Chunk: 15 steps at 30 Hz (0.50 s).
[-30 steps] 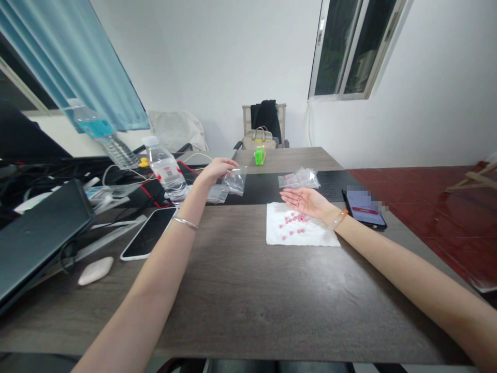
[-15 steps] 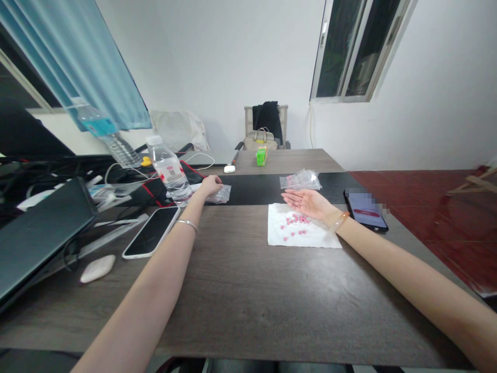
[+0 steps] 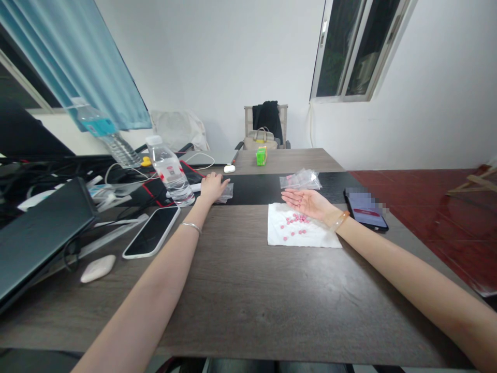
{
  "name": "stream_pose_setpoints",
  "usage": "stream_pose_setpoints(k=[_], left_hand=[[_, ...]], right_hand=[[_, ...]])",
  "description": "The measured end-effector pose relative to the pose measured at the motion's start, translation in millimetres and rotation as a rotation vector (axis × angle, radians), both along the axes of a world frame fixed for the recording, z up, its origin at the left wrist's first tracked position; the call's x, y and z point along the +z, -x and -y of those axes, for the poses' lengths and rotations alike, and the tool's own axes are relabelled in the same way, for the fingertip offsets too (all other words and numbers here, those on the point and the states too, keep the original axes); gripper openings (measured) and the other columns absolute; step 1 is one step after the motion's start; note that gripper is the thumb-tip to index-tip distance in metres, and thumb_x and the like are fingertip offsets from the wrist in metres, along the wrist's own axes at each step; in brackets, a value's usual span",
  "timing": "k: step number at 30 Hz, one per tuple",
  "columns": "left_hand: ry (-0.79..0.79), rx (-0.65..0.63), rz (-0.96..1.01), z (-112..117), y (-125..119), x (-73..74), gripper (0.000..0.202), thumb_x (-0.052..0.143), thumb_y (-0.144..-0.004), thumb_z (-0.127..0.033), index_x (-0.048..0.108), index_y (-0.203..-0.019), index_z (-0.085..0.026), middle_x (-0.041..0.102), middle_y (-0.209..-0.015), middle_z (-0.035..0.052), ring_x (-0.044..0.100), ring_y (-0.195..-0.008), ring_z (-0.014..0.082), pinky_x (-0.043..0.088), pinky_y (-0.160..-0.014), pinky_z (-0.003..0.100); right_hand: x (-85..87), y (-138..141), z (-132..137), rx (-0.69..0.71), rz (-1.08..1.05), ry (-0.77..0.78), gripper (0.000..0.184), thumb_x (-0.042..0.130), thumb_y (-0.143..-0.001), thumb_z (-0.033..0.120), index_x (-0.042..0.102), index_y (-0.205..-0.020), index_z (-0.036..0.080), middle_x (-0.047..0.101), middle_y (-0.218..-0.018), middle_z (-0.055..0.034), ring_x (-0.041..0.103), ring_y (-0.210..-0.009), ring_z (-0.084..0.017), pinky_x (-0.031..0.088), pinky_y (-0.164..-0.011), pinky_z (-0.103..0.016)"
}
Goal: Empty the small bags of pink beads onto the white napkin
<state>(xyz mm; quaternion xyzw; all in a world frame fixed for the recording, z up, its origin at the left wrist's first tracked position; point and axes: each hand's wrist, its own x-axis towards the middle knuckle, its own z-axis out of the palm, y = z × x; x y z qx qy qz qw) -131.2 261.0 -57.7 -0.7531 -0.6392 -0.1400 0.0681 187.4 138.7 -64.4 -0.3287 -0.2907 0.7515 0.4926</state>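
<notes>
My left hand (image 3: 212,187) lies palm down, fingers spread, over a stack of small clear plastic bags (image 3: 226,194) on the dark strip of the desk. It partly covers those bags. Palm up and fingers outstretched, my right hand (image 3: 306,202) rests above the back edge of a white paper tissue (image 3: 276,239). Several small pink tablets (image 3: 298,218) are scattered on the tissue, just in front of that hand. Behind my right fingers sits a pile of clear bags (image 3: 302,180), with some pink showing inside at its left end.
A water bottle (image 3: 170,171) stands beside my left hand. A white-edged phone (image 3: 151,232), a mouse (image 3: 98,269) and a laptop (image 3: 42,238) lie on the left. Another phone (image 3: 365,210) is right of the tissue. A green box (image 3: 261,156) stands farther back.
My left hand has shifted slightly right and its fingers have spread over the bags. My right hand and the pink tablets have stayed in place.
</notes>
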Motion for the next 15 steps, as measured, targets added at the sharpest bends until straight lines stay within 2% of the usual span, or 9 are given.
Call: stream_pose_setpoints(k=[3,6,8,11,15], left_hand=[[0.044,-0.022,0.003,-4,-8,4.9,0.050,0.022,-0.095,-0.044,0.056,-0.115,-0.014,0.058,-0.121,0.0181,0.052,-0.115,0.0321,0.035,-0.096,0.047],[0.142,-0.052,-0.006,-9,-16,0.2,0.052,0.019,-0.095,-0.045,0.056,-0.118,-0.017,0.059,-0.126,0.0143,0.052,-0.118,0.0298,0.034,-0.099,0.050],[0.199,-0.050,-0.022,-10,-20,-8.1,0.054,0.020,-0.094,-0.047,0.053,-0.124,-0.017,0.052,-0.135,0.0150,0.046,-0.126,0.0298,0.031,-0.102,0.051],[0.254,-0.021,-0.053,-9,-23,-22.2,0.063,0.021,-0.093,-0.051,0.039,-0.138,-0.011,0.033,-0.147,0.0183,0.030,-0.137,0.0308,0.024,-0.108,0.053],[0.279,-0.015,-0.083,-6,-22,-31.6,0.070,0.014,-0.092,-0.053,0.023,-0.146,-0.010,0.017,-0.154,0.0163,0.016,-0.142,0.0286,0.017,-0.111,0.054]], right_hand=[[0.6,0,0,0.005,0.014,0.004,0.033,0.034,-0.087,0.003,0.060,-0.106,0.009,0.070,-0.104,-0.0118,0.065,-0.099,-0.014,0.051,-0.089,-0.026],[-0.6,0,-1,0.012,0.024,0.001,0.033,0.034,-0.087,0.003,0.061,-0.105,0.010,0.070,-0.105,-0.0101,0.064,-0.101,-0.013,0.049,-0.093,-0.027],[-2.6,-1,-2,0.018,0.022,-0.018,0.031,0.037,-0.087,0.005,0.061,-0.106,0.011,0.070,-0.107,-0.0100,0.063,-0.104,-0.013,0.046,-0.098,-0.028],[-6.4,-2,-3,0.034,0.031,-0.049,0.030,0.040,-0.086,0.007,0.062,-0.106,0.013,0.069,-0.110,-0.0097,0.061,-0.108,-0.014,0.042,-0.103,-0.030],[-9.9,-5,-5,0.049,0.043,-0.074,0.030,0.040,-0.086,0.010,0.063,-0.105,0.015,0.068,-0.112,-0.0086,0.059,-0.111,-0.015,0.039,-0.106,-0.033]])
